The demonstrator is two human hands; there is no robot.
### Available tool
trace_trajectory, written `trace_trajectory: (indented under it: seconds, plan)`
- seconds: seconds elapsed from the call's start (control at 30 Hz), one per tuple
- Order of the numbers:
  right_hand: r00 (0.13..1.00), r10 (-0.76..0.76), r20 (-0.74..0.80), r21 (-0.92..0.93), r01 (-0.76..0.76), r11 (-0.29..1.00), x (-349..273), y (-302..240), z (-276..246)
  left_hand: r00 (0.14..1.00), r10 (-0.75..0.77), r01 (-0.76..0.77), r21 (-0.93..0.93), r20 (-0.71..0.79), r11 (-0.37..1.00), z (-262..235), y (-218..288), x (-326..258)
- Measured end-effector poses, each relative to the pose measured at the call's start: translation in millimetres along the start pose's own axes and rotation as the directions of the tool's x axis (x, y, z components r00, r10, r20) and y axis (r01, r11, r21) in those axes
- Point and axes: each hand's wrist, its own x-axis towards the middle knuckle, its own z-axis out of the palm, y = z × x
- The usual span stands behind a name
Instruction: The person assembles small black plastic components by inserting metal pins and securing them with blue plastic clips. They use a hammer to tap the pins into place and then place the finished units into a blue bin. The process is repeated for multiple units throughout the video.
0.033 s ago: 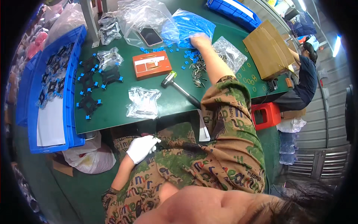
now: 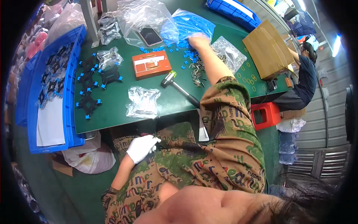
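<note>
My right hand (image 2: 199,41) is bare and reaches across to the near edge of a clear plastic bag (image 2: 192,24) of small blue parts; its fingers are blurred and partly hidden there. Loose blue clips (image 2: 192,56) and a pile of small metal pins (image 2: 197,72) lie close by its wrist. Over my lap, my left hand (image 2: 143,148) wears a white glove with the fingers curled together. Something small and dark shows at its fingertips, too small to name. Beyond it on the green table (image 2: 112,119) lies a clear-wrapped packet (image 2: 143,102).
A mallet (image 2: 181,89) lies beside a red-brown box (image 2: 151,64). Black frames with blue corners (image 2: 88,104) are at the left, by a blue crate (image 2: 71,112). A phone (image 2: 151,36), cardboard box (image 2: 266,50) and yellow rings (image 2: 248,80) also lie there. A co-worker (image 2: 304,82) sits right.
My right hand has shifted very slightly to the left at the bag's edge. The left hand has stayed in place.
</note>
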Motion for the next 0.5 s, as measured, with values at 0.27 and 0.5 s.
trace_trajectory:
  seconds: [0.27, 0.5]
  plan:
    - [0.949, -0.219, -0.225, 0.043, 0.234, 0.971, -48.8, -25.3, 17.9, 1.0, -0.003, 0.004, -0.063, 0.007, 0.998, 6.8, 7.3, -6.7]
    - [0.872, -0.4, -0.281, 0.261, 0.47, 0.843, -113.9, -34.6, 26.9, 1.0, 0.007, -0.006, -0.048, 0.005, 0.999, 7.5, 6.9, -6.7]
